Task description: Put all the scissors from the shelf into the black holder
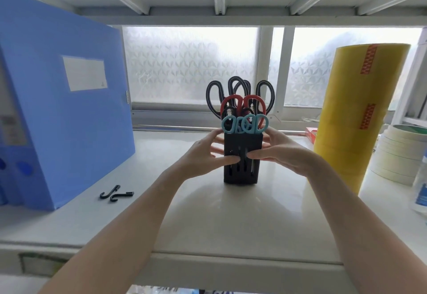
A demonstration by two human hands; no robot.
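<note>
Black holder (242, 153) upright on shelf (231, 213), clasped between both hands: left hand (203, 157) and right hand (280, 153) pressed against opposite sides, thumbs meeting across front face. Scissors (242, 109) seated inside, handles up.

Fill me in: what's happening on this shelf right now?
A person grips the black holder from both sides, left hand and right hand, thumbs meeting on its front. It stands upright on the white shelf, filled with scissors: teal handles in front, red handles behind, dark ones at the back. No loose scissors show on the shelf; only two black hooks lie there.
</note>
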